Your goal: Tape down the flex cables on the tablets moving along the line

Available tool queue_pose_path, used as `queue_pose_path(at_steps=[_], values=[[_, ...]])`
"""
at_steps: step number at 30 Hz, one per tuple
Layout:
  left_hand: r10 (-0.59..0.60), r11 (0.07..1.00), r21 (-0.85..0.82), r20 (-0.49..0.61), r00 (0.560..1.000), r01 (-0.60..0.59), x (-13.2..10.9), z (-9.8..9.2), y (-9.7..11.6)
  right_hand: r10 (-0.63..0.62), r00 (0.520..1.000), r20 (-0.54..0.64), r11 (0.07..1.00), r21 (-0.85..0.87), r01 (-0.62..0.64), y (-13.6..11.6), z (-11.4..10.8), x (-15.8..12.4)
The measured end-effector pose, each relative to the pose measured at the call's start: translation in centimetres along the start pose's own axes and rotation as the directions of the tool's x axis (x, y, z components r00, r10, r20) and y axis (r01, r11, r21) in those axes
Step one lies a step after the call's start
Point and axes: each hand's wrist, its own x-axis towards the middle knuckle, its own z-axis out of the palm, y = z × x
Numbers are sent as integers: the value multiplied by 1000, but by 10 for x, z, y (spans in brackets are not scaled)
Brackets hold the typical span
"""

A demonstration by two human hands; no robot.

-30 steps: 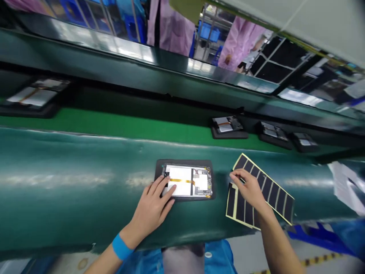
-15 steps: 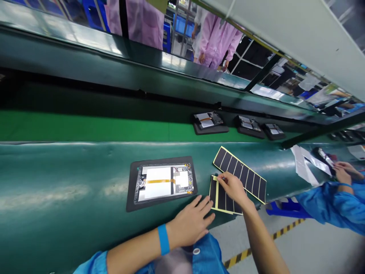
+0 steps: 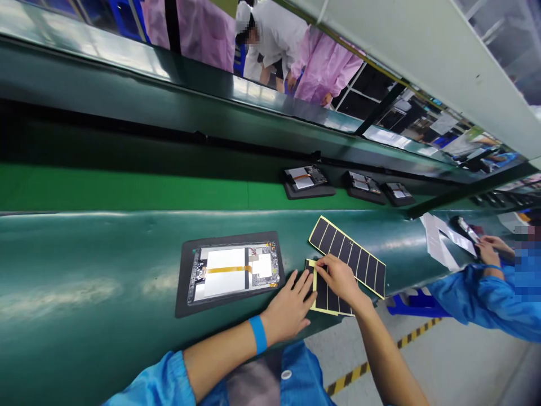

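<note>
An opened tablet (image 3: pixel 234 269) lies in a black tray (image 3: pixel 185 293) on the dark green bench. To its right lie two yellow-backed sheets of black adhesive strips: a near sheet (image 3: pixel 327 296) and a longer far sheet (image 3: pixel 347 255). My left hand (image 3: pixel 291 307) rests flat on the bench, its fingers spread and their tips touching the near sheet's left edge. My right hand (image 3: pixel 340 278) lies on the near sheet, fingers pinched together at its top left corner. What the pinch holds I cannot make out.
A bright green conveyor belt (image 3: pixel 127 192) runs behind the bench, carrying three more trayed tablets (image 3: pixel 307 180). At the right a co-worker in a blue sleeve (image 3: pixel 473 296) handles something beside white papers (image 3: pixel 439 243). People in pink and white coats stand beyond the line.
My left hand left the tablet and came right to the near strip sheet. My right hand stayed on that sheet, pinching at its corner. The view has swung rightward.
</note>
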Motion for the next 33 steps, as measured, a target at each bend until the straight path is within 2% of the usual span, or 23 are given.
queue_pose_path(at_steps=[5, 13, 25, 33], values=[[-45, 998, 47, 20, 999, 45, 8, 5, -9, -19, 1000, -18, 1000, 1, 19, 2, 7, 2], [-44, 998, 45, 27, 999, 43, 8, 8, -11, -40, 999, -22, 999, 8, 41, 8, 19, 1], [-44, 999, 34, 51, 998, 42, 8, 10, -10, -93, 994, -55, 995, -35, 92, 2, 19, -5], [-49, 999, 11, 52, 997, 49, 8, 8, -10, -106, 986, -127, 994, -50, 100, 0, 22, -10]])
